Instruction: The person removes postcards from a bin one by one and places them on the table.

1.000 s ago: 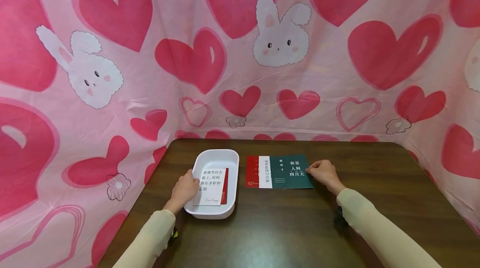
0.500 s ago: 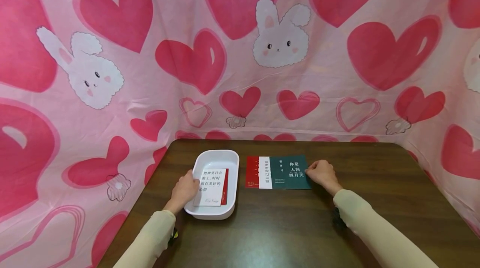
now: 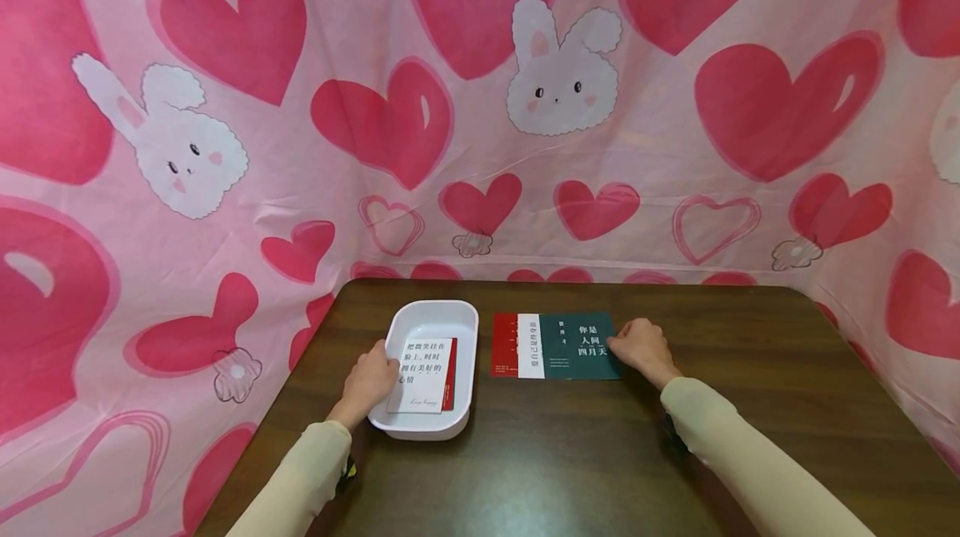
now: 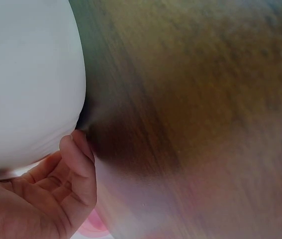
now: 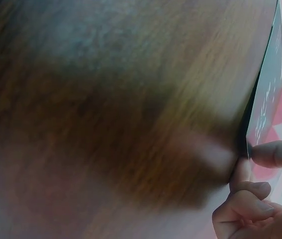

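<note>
My left hand (image 3: 367, 383) holds the left side of a white plastic tray (image 3: 432, 320); the left wrist view has its curled fingers (image 4: 78, 159) against the tray wall (image 4: 26, 79). In the tray lies a white card (image 3: 420, 391) with black writing, over a mostly hidden red card (image 3: 451, 378). To the right of the tray, several cards overlap in a row: a red card (image 3: 504, 345), a white card (image 3: 531, 349) and a dark green card (image 3: 573, 358). My right hand (image 3: 643, 351) pinches the green card's right edge, its corner slightly raised in the right wrist view.
A dark wooden table (image 3: 540, 454) carries everything, with its rounded far edge close to a pink cloth (image 3: 480, 145) printed with hearts and rabbits. The cloth hangs around the back and both sides.
My right hand has slid slightly left with the green card, which covers a little more of the cards beneath. The left hand and the tray have stayed put.
</note>
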Tool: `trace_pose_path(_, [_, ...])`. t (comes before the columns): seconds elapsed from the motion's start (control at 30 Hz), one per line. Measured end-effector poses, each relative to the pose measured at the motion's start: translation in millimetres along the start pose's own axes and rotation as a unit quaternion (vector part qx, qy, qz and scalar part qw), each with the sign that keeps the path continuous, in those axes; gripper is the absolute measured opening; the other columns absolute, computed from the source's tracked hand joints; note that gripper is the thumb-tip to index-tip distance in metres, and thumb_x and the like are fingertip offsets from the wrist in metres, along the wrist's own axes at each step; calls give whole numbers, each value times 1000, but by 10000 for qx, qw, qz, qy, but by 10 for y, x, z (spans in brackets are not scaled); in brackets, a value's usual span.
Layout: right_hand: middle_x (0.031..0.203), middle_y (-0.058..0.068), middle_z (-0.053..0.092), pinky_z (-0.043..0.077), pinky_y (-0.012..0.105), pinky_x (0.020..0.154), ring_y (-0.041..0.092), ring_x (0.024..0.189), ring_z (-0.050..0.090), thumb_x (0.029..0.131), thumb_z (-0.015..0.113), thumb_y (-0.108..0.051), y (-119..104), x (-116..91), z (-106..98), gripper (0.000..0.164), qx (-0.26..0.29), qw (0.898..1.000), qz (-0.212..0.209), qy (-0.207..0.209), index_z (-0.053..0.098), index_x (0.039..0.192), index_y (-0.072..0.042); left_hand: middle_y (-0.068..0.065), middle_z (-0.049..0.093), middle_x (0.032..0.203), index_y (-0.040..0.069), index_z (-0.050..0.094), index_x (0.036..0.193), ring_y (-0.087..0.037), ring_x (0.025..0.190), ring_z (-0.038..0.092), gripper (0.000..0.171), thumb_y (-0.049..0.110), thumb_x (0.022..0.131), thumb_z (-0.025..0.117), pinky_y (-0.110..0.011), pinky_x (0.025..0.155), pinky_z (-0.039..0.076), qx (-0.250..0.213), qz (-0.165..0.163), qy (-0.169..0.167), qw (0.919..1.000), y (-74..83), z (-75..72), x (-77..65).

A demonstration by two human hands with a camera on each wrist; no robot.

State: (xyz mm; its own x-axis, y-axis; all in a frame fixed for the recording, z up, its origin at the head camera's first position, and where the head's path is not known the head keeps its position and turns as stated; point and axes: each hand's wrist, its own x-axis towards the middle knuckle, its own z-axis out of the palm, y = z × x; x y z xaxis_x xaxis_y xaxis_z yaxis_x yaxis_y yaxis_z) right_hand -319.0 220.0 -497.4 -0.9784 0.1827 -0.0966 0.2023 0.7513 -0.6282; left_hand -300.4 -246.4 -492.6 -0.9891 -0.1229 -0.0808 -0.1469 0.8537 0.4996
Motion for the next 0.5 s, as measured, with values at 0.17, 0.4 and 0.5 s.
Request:
trace_pose_path(0.17, [85, 15, 63, 51, 43, 66, 32, 79, 60, 93, 70, -24, 10, 16, 40, 25, 16, 10000, 57, -59, 68, 89, 0, -28, 65, 115, -12, 46, 144, -37, 91, 64, 48, 14, 104, 50, -57, 82, 53, 19, -11, -19, 10000, 2, -5, -1])
trace_pose_path(0.4, [82, 14, 65, 53, 45, 68, 32, 77, 61, 93, 72, -26, -8, 32, 54, 28, 20, 10000, 20, -39, 69, 84, 0, -28, 65, 117, -13, 45, 145, -37, 92, 63, 49, 14, 104, 50, -57, 84, 53, 20, 4, -35, 10000, 8, -10, 1])
trace_pose_path(0.5, [77, 13, 64, 52, 43, 65, 30, 74, 59, 94, 73, -26, -23, 24, 64, 29, 34, 9999, 81, -63, 69, 81, 0, -28, 65, 116, -14, 45, 144, -36, 91, 63, 49, 14, 104, 50, -56, 83, 53, 15, 18, -33, 10000, 9, -8, -1])
